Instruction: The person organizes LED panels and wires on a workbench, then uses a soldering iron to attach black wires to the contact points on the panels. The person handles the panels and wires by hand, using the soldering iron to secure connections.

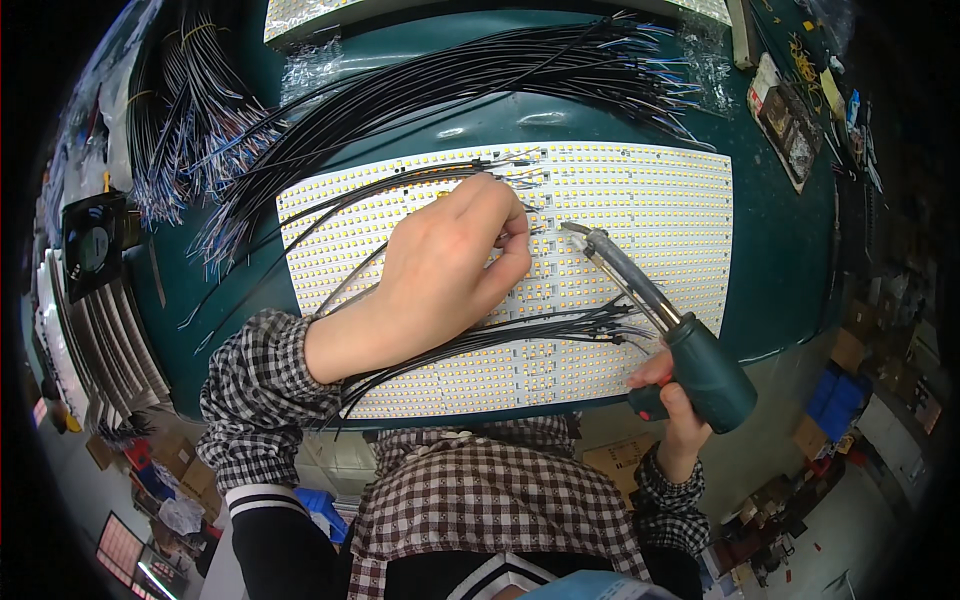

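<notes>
Centre frame: our left hand (450, 265) pinches wires (520, 180) on LED panel (650, 200) | right hand (670, 400) grips soldering iron (660, 320), tip just right of the fingers.

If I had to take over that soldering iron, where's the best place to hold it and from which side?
Grip the soldering iron by its thick green handle, coming from the near right edge of the table, where the right hand holds it now. The handle is the wide end nearest the person; the metal shaft and tip slant up-left onto the LED panel, probably hot, beside the left hand pinching wires.
</notes>
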Demonstrator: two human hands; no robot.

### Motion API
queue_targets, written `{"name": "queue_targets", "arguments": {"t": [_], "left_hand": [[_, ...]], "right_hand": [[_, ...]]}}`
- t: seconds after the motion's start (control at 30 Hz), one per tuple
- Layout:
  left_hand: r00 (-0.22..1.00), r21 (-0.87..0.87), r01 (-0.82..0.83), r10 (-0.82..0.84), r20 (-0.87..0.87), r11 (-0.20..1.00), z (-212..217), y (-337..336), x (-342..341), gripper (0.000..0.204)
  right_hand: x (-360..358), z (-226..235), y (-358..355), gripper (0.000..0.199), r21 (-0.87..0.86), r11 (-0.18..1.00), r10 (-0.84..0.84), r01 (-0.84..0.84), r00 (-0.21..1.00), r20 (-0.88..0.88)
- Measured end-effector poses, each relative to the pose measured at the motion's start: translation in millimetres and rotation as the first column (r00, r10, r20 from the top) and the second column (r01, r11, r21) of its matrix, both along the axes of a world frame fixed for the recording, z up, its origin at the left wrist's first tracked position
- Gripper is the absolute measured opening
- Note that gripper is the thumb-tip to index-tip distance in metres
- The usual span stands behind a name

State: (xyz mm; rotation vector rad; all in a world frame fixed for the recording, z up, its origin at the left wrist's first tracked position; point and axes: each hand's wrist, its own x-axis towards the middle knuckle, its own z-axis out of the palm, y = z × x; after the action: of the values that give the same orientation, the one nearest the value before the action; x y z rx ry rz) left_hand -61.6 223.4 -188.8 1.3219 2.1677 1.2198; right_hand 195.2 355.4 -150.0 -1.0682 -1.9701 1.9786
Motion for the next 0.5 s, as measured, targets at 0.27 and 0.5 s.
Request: {"name": "queue_targets", "arguments": {"t": [0.27,0.5], "left_hand": [[0.989,-0.062,0.020,-0.029,-0.145,0.998,9,-6,3,0.018],[0.957,-0.215,0.274,-0.287,-0.031,0.937,34,-43,26,0.022]], "right_hand": [[-6,3,-3,0.058,0.111,0.979,-0.149,0.170,0.973,-0.176],[4,2,-1,0.056,0.119,0.958,-0.227,0.262,0.942,-0.249]]}}
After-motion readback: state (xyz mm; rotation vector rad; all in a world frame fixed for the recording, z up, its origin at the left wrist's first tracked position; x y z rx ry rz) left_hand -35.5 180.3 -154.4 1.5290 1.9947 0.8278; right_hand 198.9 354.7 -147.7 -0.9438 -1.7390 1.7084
